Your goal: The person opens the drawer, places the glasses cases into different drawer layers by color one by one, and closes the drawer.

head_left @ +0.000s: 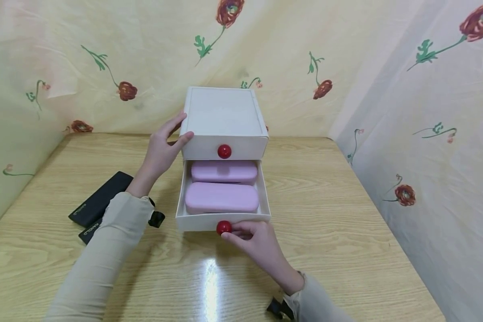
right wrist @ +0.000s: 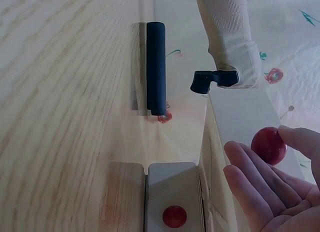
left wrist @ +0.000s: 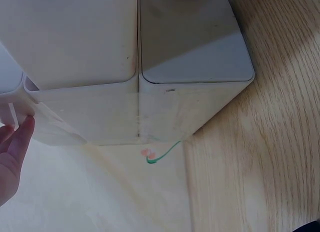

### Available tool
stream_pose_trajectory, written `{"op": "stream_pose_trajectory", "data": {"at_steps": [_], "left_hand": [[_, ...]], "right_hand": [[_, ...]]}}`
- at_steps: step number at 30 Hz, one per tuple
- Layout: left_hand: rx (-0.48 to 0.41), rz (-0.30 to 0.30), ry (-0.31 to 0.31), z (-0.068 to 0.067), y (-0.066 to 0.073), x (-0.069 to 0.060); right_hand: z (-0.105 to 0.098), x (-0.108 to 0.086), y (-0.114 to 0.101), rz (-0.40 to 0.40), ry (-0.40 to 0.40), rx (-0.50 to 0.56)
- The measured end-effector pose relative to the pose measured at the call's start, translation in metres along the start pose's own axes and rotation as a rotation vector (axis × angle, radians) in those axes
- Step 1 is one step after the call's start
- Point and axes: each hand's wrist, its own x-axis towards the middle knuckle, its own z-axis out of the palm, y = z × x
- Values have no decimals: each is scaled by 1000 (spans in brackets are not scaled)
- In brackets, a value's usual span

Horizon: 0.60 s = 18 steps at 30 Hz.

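Observation:
A white drawer cabinet (head_left: 225, 112) with red knobs stands on the table. Its middle drawer (head_left: 193, 222) is pulled out and bears two lilac, rounded oblong cases, a front one (head_left: 221, 197) and a rear one (head_left: 223, 171). My right hand (head_left: 255, 243) pinches that drawer's red knob (right wrist: 269, 145) between thumb and fingers. Against the left side and top front corner of the cabinet rests my left hand (head_left: 163, 145), fingers fairly straight. Below the pulled-out drawer, a shut bottom drawer (right wrist: 172, 187) with its own knob (right wrist: 174, 217) shows in the right wrist view.
Two dark flat boxes lie left of the cabinet, a larger one (head_left: 100, 199) partly over a smaller one (head_left: 89, 232). The left forearm (head_left: 108, 250) passes beside them. Flower-patterned cloth (head_left: 157, 58) hangs behind the wooden table (head_left: 326, 223).

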Motion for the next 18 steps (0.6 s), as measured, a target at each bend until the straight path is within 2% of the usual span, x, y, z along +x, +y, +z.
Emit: {"op": "stream_pose_trajectory", "data": {"at_steps": [8,15,18], "left_hand": [[3,2,-2,0,0,0],[26,-4,-5,-3,31,-10],[28,-9,-8,-4,35,-12]], "right_hand": [[-1,11,1,57,39,28],[0,20,1,130,31,152],[1,24,1,167,36,212]]}}
